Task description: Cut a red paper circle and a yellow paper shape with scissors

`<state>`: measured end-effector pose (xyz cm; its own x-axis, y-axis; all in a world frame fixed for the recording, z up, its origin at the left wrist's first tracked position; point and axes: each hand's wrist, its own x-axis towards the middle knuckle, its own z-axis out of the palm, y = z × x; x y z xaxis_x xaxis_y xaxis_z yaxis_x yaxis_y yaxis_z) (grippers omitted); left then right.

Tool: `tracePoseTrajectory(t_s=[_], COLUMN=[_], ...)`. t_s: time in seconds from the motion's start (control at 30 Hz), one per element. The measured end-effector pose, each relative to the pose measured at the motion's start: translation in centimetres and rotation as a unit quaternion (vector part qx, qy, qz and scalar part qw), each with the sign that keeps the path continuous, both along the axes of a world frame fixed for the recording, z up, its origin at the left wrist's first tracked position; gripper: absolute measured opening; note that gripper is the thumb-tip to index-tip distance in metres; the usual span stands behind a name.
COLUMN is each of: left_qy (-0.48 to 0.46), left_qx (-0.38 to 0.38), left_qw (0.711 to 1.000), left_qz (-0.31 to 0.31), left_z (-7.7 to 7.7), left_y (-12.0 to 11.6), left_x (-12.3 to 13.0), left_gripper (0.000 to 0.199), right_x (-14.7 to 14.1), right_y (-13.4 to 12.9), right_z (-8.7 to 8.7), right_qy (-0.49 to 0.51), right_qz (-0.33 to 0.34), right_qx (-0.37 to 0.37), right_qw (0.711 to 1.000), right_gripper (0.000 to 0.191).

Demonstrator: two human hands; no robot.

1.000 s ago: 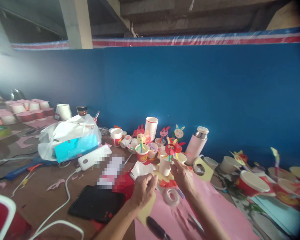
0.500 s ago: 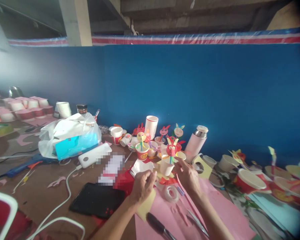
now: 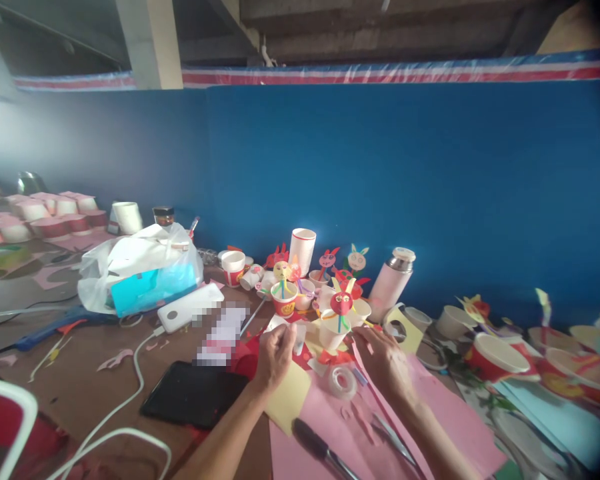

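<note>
A white paper cup [image 3: 333, 338] stands upright at the middle of the table, with a red paper face [image 3: 342, 303] on green and blue strips rising from it. My left hand [image 3: 276, 353] is closed, left of the cup and apart from it; what its fingers hold, if anything, I cannot make out. White paper [image 3: 300, 335] lies by its fingertips. Right of the cup is my right hand [image 3: 387, 360], fingers loosely extended and holding nothing I can see. Between my wrists lie a roll of clear tape [image 3: 343, 382], a black-handled tool [image 3: 313, 438] and pink paper [image 3: 300, 453].
Several cups with paper faces crowd behind, beside a tall cup stack [image 3: 303, 252] and a pink thermos [image 3: 391, 283]. At left are a plastic bag [image 3: 140, 273], a power bank [image 3: 190, 307] and a black tablet-like slab [image 3: 193, 395]. More decorated cups [image 3: 497, 357] stand right.
My left hand has drawn left, away from the cup, its fingers curled. My right hand has shifted slightly right and down. The red face on the cup sits a little lower in view.
</note>
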<state>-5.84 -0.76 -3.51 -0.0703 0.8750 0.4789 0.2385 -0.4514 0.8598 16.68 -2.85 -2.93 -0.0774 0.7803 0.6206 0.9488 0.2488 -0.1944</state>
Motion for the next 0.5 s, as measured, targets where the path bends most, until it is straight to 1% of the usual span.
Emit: tracePoseTrajectory(t_s=[0.13, 0.3, 0.5], left_qy=[-0.054, -0.132, -0.204], left_qx=[-0.011, -0.018, -0.017], left_qw=[0.997, 0.985, 0.967], left_qz=[0.046, 0.109, 0.153], left_z=[0.6, 1.1, 1.4], left_y=[0.2, 0.9, 2.0], left_x=[-0.6, -1.9, -3.3], left_gripper=[0.041, 0.042, 0.042], right_x=[-1.0, -2.8, -3.6], right_y=[-0.6, -1.1, -1.5], right_z=[-0.3, -0.7, -1.6], right_qy=[0.006, 0.008, 0.015], right_qz=[0.018, 0.051, 0.066], right_qx=[0.002, -0.011, -0.014], right_qw=[1.0, 0.999, 0.998], right_gripper=[0.024, 0.025, 0.024])
